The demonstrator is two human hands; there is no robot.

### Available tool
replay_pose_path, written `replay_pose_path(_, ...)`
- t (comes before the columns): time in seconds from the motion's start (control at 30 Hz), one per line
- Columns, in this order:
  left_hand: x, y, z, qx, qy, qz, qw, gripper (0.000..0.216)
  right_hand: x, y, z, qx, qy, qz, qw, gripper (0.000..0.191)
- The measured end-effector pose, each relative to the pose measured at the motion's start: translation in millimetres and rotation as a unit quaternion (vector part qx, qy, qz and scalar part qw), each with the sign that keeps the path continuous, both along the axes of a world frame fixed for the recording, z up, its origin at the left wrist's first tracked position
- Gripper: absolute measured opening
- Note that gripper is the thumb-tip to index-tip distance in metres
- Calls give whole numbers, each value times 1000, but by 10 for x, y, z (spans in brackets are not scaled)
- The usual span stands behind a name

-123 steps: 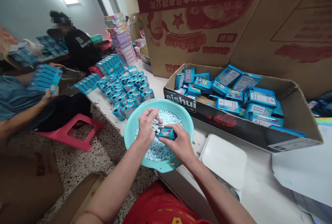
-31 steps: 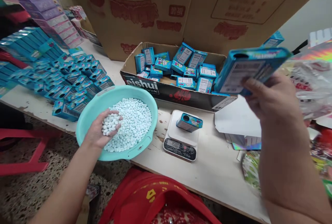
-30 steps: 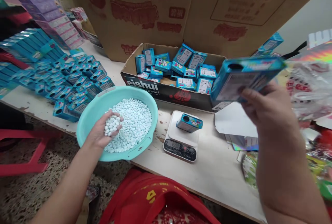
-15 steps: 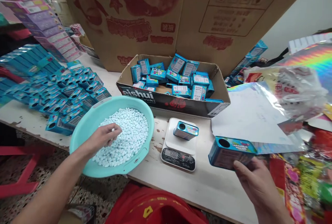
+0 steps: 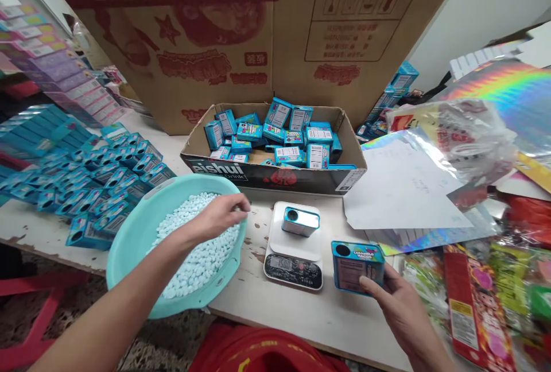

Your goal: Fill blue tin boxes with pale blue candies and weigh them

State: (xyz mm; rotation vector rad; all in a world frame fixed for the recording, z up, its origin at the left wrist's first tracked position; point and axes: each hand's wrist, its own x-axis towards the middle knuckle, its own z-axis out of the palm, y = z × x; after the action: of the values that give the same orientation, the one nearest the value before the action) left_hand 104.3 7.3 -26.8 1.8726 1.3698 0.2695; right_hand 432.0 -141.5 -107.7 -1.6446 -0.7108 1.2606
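Observation:
My left hand (image 5: 224,212) is above the right side of a turquoise basin (image 5: 118,257), its fingers pinched together. What they hold is mostly hidden; a small white candy showed at the fingertips earlier. Loose pale candies (image 5: 185,271) fill the bottom of the basin. In my right hand (image 5: 394,297) is a blue candy tin (image 5: 355,268), tilted, with a dark round hole in its top face. Between the hands, a white kitchen scale (image 5: 275,240) bears another blue tin (image 5: 301,221), also with a round hole; its display seems to read 150.0.
Behind the scale, an open cardboard tray (image 5: 258,177) holds many blue tins. A large brown carton (image 5: 293,33) rises behind it. Rows of tins (image 5: 103,188) stand at left. White paper (image 5: 400,188), a clear plastic bag (image 5: 465,136) and bright candy packets (image 5: 477,303) lie at right.
My left hand has lifted from the candies and moved right to the basin's edge. My right hand has brought its tin left, closer to the scale. The camera view has shifted slightly.

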Motion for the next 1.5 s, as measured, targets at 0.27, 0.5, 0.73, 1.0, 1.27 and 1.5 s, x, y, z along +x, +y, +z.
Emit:
replay_pose_path(0.27, 941, 152, 34, 136, 38, -217, 966, 16, 46, -50, -58, -2, 13, -41, 999, 56)
replay_pose_path(0.5, 824, 226, 93, 121, -19, -116, 986, 14, 145, -118, -125, -13, 39, -71, 997, 57)
replay_pose_path(0.73, 782, 150, 117, 116, -28, -122, 985, 15, 114, -116, -153, 6, 52, -76, 996, 54)
replay_pose_path(1.0, 810, 111, 94, 114, -10, -124, 986, 17, 111, -153, -174, -1, 41, -91, 995, 56)
replay_pose_path(1.27, 584, 203, 66, 182, 132, -15, 974, 18, 106, -170, -178, -5, 42, -91, 995, 59)
replay_pose_path(1.5, -297, -11, -378, 34, 314, -19, 949, 14, 109, -169, -121, -27, 37, -117, 992, 60)
